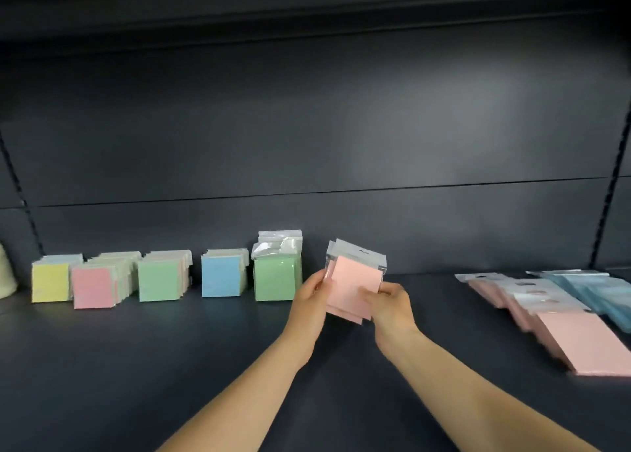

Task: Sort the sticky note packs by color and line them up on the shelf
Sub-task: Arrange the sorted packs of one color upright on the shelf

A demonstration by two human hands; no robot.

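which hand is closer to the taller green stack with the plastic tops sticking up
Left. The left hand sits just right of the green stack, nearly beside it; the right hand is farther right, beyond the pink packs both hands hold.

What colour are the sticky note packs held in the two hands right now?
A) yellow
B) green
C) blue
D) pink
D: both the left hand and the right hand grip a small bundle of pink packs in clear wrappers above the shelf.
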